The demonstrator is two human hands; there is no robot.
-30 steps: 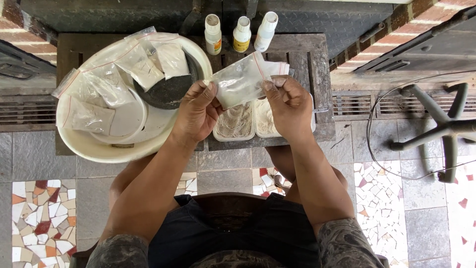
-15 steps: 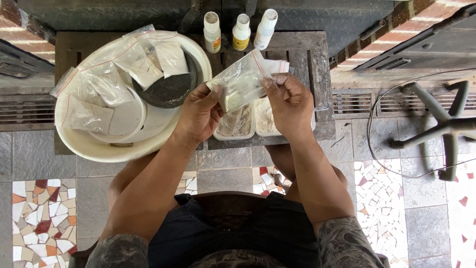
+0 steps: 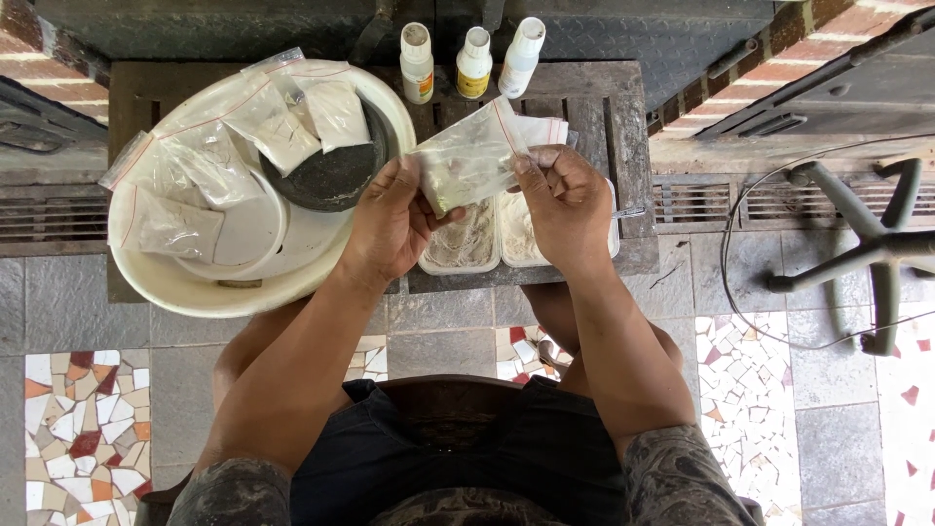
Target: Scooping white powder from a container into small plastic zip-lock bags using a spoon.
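Both hands are raised over the table (image 3: 623,117); a clear powder bag (image 3: 467,161) is pinched between the left hand (image 3: 390,224) and right hand (image 3: 560,205), above two white trays (image 3: 492,239).

Head camera, looking straight down, close above hands (image 3: 467,209)

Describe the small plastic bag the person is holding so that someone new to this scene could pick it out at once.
Start at the big cream round basin piled with clear powder-filled bags; look right, above two pale rectangular trays. The clear zip bag of pale powder is pinched between the left hand and right hand, the only bag held in the air.
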